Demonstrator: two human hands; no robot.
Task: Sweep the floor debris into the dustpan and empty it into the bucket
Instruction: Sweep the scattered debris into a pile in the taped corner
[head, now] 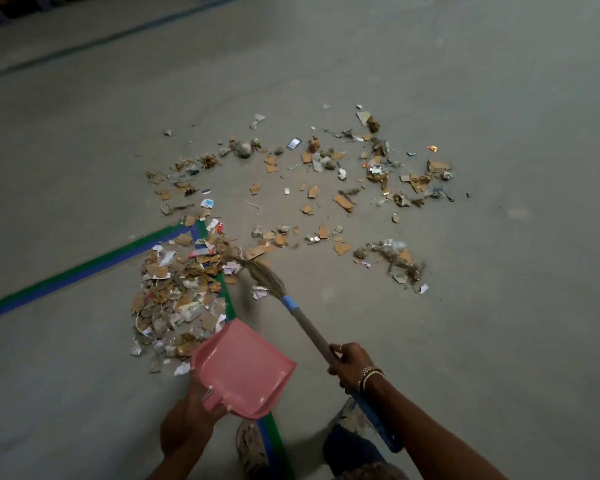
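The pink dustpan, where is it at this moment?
In the head view, the pink dustpan is low, left of centre, held by the left hand, just below the dense debris pile and left of the broom handle.

Left hand (191, 415) bottom centre, fingers curled round dustpan (243, 365) handle. Right hand (352, 367) lower right, fisted on broom (309, 329) stick; forearm (430, 422) runs to bottom-right edge.

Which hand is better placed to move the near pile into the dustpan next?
Right. The right hand grips the broom, whose bristles sit at the edge of the pile; the left hand only holds the dustpan beside it.
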